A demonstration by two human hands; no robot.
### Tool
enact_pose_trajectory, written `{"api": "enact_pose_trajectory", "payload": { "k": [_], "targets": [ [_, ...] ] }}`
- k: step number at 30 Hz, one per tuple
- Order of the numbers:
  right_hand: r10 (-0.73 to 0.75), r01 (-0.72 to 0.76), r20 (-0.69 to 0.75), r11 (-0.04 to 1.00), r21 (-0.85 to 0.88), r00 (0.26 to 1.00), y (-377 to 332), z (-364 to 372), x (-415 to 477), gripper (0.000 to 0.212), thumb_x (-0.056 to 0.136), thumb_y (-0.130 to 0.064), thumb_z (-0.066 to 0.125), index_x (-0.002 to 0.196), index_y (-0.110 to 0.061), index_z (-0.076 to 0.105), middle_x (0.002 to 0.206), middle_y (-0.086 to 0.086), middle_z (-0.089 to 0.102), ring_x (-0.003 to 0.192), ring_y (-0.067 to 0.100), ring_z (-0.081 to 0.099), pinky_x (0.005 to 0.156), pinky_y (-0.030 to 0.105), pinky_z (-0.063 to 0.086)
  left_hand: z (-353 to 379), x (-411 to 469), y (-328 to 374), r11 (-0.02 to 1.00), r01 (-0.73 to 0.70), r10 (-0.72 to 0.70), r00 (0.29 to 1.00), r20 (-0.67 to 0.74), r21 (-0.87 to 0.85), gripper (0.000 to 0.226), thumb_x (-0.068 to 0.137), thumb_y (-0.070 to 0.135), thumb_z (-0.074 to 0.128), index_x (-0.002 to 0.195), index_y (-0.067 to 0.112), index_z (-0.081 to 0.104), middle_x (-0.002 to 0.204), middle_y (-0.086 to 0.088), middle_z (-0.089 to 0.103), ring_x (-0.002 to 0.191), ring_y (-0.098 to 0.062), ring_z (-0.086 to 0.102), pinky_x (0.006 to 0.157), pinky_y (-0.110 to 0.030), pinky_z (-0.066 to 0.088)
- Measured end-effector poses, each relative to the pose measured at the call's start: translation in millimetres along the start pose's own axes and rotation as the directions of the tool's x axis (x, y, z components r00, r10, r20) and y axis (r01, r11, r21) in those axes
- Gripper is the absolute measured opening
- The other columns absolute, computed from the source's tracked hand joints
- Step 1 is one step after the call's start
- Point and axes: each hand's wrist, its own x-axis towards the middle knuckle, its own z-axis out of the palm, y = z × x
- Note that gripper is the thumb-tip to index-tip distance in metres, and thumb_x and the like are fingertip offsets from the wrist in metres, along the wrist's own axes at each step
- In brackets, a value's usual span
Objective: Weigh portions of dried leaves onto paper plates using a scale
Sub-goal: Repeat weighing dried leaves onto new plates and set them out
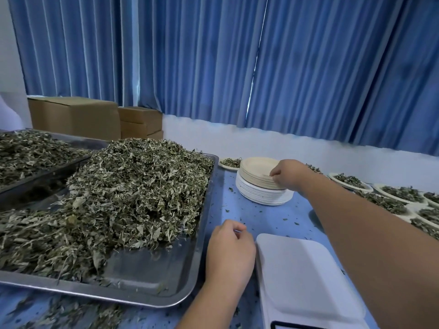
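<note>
Right hand (288, 174) — seemingly pinching plate stack (257, 179)

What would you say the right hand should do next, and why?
Probably lift the top beige paper plate off its stack and set it on the white scale platform: the right hand pinches that plate's rim, and the platform is bare.
</note>
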Motion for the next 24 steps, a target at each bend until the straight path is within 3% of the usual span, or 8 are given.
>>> {"api": "enact_pose_trajectory", "payload": {
  "k": [2, 4, 6, 9, 14, 17, 21, 24],
  "targets": [
    [-0.011, 0.011, -0.004, 1.0, -0.01, 1.0, 1.3, -0.7, 1.7, 0.025, 0.088, -0.004, 0.046, 0.082, -0.008, 0.069, 0.08, 0.009, 0.06, 0.086, 0.03, 0.054, 0.069, 0.03, 0.043, 0.0, -0.3, 0.3, 1.0, 0.006, -0.006, 1.0, -0.007, -0.021, 0.016, 0.092, 0.02, 0.05, 0.085, 0.034, 0.054, 0.103, 0.008, 0.058, 0.086, -0.008, 0.059, 0.069, -0.023, 0.044],
    [-0.026, 0.026, -0.01, 0.999, -0.021, 1.0, 3.7, -3.5, 4.8, 0.025, 0.095, -0.01, 0.048, 0.101, -0.006, 0.072, 0.102, 0.011, 0.064, 0.1, 0.03, 0.057, 0.08, 0.031, 0.044, -0.2, -0.6, 0.5, 1.0, 0.01, -0.01, 1.0, -0.008, -0.027, 0.016, 0.092, 0.02, 0.05, 0.086, 0.034, 0.054, 0.103, 0.008, 0.058, 0.084, -0.009, 0.059, 0.067, -0.023, 0.044],
    [-0.017, 0.017, -0.03, 1.0, 0.004, 0.999, 6.4, -5.0, 6.4, 0.024, 0.099, -0.014, 0.046, 0.108, -0.009, 0.068, 0.101, 0.006, 0.062, 0.092, 0.024, 0.061, 0.075, 0.027, 0.043, -0.1, -0.7, 0.4, 1.0, 0.011, -0.012, 1.0, -0.006, -0.026, 0.015, 0.092, 0.021, 0.05, 0.087, 0.034, 0.055, 0.103, 0.008, 0.058, 0.083, -0.009, 0.06, 0.067, -0.023, 0.045],
    [0.106, -0.089, -0.04, 0.947, 0.308, 0.994, 11.5, -2.8, 4.1, 0.02, 0.1, -0.009, 0.042, 0.103, -0.011, 0.062, 0.075, 0.008, 0.061, 0.059, 0.017, 0.061, 0.056, 0.025, 0.048, -1.4, -0.8, 1.3, 0.999, 0.009, -0.01, 1.0, -0.015, -0.034, 0.016, 0.091, 0.02, 0.05, 0.087, 0.034, 0.056, 0.103, 0.008, 0.059, 0.084, -0.01, 0.061, 0.068, -0.024, 0.047],
    [0.185, -0.091, -0.11, 0.819, 0.567, 0.977, 18.0, -0.2, -6.1, 0.019, 0.097, 0.0, 0.048, 0.1, -0.003, 0.067, 0.077, 0.013, 0.065, 0.057, 0.013, 0.062, 0.055, 0.015, 0.049, -3.1, -1.2, 3.1, 0.998, 0.003, -0.005, 0.999, -0.032, -0.065, 0.016, 0.091, 0.017, 0.05, 0.088, 0.03, 0.059, 0.101, 0.005, 0.061, 0.081, -0.014, 0.059, 0.066, -0.026, 0.044],
    [0.146, -0.07, -0.138, 0.892, 0.447, 0.98, 21.0, -2.6, -10.1, 0.018, 0.095, -0.001, 0.052, 0.098, -0.007, 0.069, 0.075, 0.003, 0.063, 0.058, 0.012, 0.06, 0.053, 0.014, 0.045, -3.4, -1.8, 3.2, 0.999, 0.003, -0.005, 0.999, -0.033, -0.05, 0.016, 0.091, 0.017, 0.05, 0.087, 0.03, 0.059, 0.101, 0.006, 0.061, 0.081, -0.013, 0.059, 0.065, -0.025, 0.043],
    [-0.071, 0.07, -0.115, 0.997, -0.011, 0.991, 16.5, -7.5, -10.0, 0.027, 0.096, -0.004, 0.047, 0.111, -0.006, 0.07, 0.11, 0.009, 0.064, 0.103, 0.025, 0.057, 0.088, 0.031, 0.044, -3.3, -1.8, 3.4, 0.999, 0.006, -0.008, 1.0, -0.029, -0.051, 0.016, 0.091, 0.016, 0.05, 0.088, 0.03, 0.059, 0.1, 0.006, 0.061, 0.079, -0.012, 0.058, 0.063, -0.024, 0.041],
    [-0.154, 0.138, -0.073, 0.973, -0.183, 0.985, 11.2, -7.9, -6.1, 0.029, 0.097, -0.005, 0.044, 0.111, -0.009, 0.069, 0.113, 0.011, 0.06, 0.105, 0.028, 0.054, 0.091, 0.038, 0.043, -3.1, -2.0, 3.8, 0.999, 0.005, -0.006, 1.0, -0.027, -0.047, 0.017, 0.091, 0.017, 0.05, 0.086, 0.03, 0.059, 0.099, 0.006, 0.061, 0.08, -0.011, 0.059, 0.064, -0.023, 0.042]
  ]
}}
